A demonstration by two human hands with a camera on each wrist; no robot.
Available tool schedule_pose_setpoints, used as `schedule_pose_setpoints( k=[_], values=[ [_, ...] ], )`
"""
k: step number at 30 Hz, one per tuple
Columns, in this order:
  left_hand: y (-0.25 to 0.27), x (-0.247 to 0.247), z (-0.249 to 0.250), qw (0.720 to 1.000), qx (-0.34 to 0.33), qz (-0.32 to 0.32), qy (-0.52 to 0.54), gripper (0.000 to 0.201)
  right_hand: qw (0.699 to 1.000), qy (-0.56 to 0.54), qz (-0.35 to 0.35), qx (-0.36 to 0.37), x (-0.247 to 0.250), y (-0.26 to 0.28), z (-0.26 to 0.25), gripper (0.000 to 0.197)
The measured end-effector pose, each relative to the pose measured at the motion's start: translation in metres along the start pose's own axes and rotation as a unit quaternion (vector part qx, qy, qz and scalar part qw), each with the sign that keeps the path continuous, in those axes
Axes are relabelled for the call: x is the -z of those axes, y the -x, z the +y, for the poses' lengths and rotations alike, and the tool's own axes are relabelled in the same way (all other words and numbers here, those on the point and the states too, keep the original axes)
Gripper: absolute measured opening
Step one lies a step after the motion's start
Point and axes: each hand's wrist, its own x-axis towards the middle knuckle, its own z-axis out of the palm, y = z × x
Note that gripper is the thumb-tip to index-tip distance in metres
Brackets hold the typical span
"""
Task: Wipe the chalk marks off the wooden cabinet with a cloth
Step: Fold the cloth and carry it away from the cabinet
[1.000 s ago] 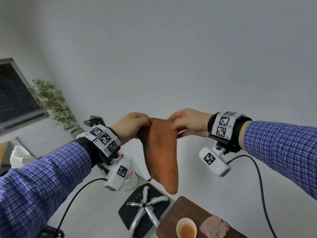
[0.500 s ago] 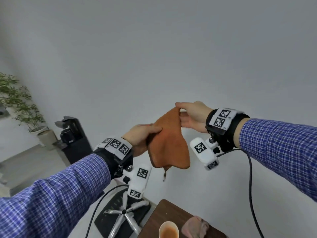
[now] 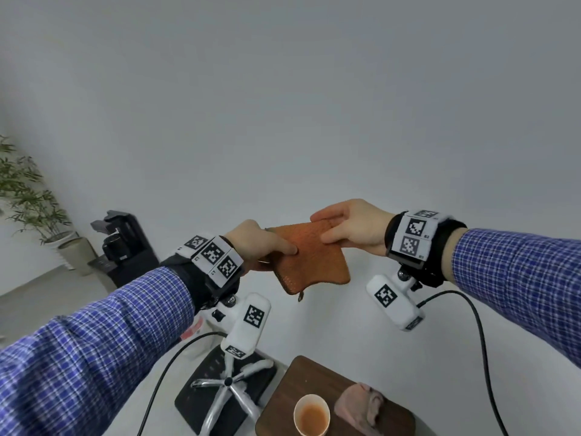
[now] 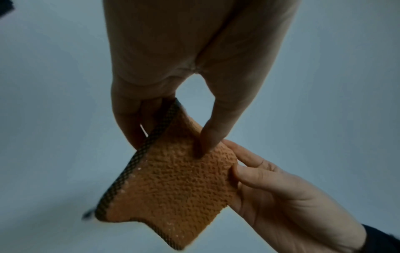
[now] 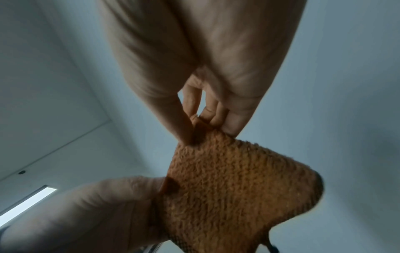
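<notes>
The orange cloth (image 3: 309,254) is up in the air between both hands, folded to a small pad, well above the dark wooden cabinet top (image 3: 301,385) at the near right. The left hand (image 3: 256,243) pinches its left edge, thumb on top and fingers underneath; the right hand (image 3: 349,226) pinches the far right corner between thumb and curled fingers. No chalk marks can be made out on the wood from here. The main risk looks like the paper cup of brownish liquid (image 3: 312,415) standing on the cabinet just beside a crumpled pink rag (image 3: 360,407): a sweeping wipe could knock it over. A loose pinch could also let the fold fall open
</notes>
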Motion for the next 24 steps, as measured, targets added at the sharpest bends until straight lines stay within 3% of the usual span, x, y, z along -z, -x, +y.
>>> schedule_pose_setpoints(
  k=[3,5,8,10,11,14,16,18,20,24],
  values=[
    [0.001,0.005,0.006,0.999,0.000,0.029,-0.040,0.050,0.997,0.079,0.009,0.020,0.000,-0.003,-0.004,0.055],
    [0.004,0.008,0.012,0.996,-0.019,0.064,-0.066,0.050,0.987,0.153,0.029,0.035,0.000,-0.004,-0.008,0.053],
    [0.010,0.011,0.022,0.984,-0.064,0.128,-0.105,0.062,0.975,0.205,0.067,0.058,0.002,-0.007,-0.018,0.030],
    [0.015,0.015,0.030,0.982,-0.084,0.134,-0.107,0.084,0.970,0.222,0.071,0.071,0.004,-0.007,-0.031,0.012],
    [0.016,0.019,0.034,0.983,-0.095,0.119,-0.103,0.084,0.967,0.232,0.069,0.078,0.006,-0.006,-0.039,0.008],
    [0.021,0.029,0.048,0.982,-0.127,0.081,-0.116,0.031,0.954,0.277,0.067,0.098,0.012,-0.003,-0.064,0.004],
    [0.022,0.035,0.057,0.975,-0.154,0.094,-0.126,0.015,0.947,0.299,0.070,0.099,0.017,-0.001,-0.079,0.006],
    [0.021,0.038,0.065,0.976,-0.174,0.080,-0.101,0.016,0.963,0.249,0.065,0.075,0.020,-0.001,-0.087,0.011],
    [0.021,0.037,0.069,0.985,-0.169,0.029,-0.016,0.009,0.990,0.127,0.039,0.037,0.017,-0.001,-0.091,0.022],
    [0.015,0.025,0.060,0.983,-0.146,-0.036,0.102,0.030,0.999,-0.017,-0.037,-0.016,0.010,0.007,-0.083,0.030]
  ],
)
